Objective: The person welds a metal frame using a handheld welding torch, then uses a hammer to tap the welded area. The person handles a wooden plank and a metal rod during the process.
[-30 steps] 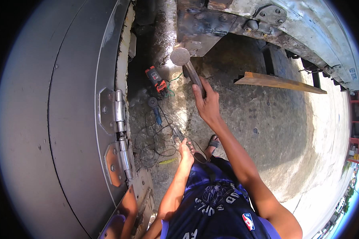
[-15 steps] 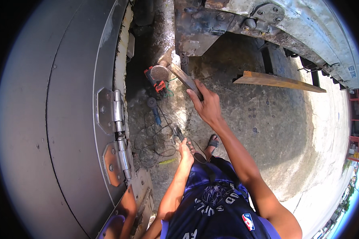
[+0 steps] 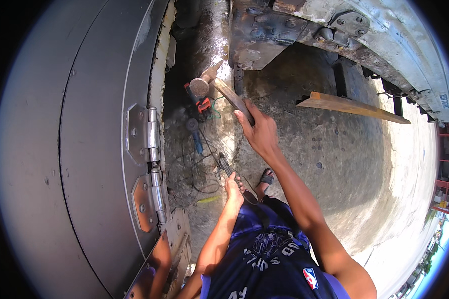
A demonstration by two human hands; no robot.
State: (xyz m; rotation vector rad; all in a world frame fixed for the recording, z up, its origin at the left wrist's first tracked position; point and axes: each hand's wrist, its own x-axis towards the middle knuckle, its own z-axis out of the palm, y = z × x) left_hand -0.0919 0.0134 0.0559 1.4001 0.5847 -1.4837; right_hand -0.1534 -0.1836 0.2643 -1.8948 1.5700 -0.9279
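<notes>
My right hand [image 3: 261, 130] is closed round the wooden handle of a hammer [image 3: 229, 93], held up ahead of me. Its rusty head points away to the left, with the round face turned toward me and a tapered end on the far side. Lower down, near my waist, my left hand [image 3: 233, 188] grips a dark welding electrode holder [image 3: 225, 163]. A black cable runs from it past my hand. Whether a rod sits in its jaws is too small to tell.
A grey panel door [image 3: 95, 149] with steel hinges [image 3: 153, 134] stands close on the left. On the concrete lie a blue angle grinder [image 3: 194, 134], a red-and-black device [image 3: 203, 103] and loose cables. Ahead is a metal frame [image 3: 264, 35]; a rusty steel bar [image 3: 354, 105] juts out at right.
The view has turned slightly, so the door and frame sit a little farther right. The hammer head has tipped slightly upward in the picture. Both hands keep their holds.
</notes>
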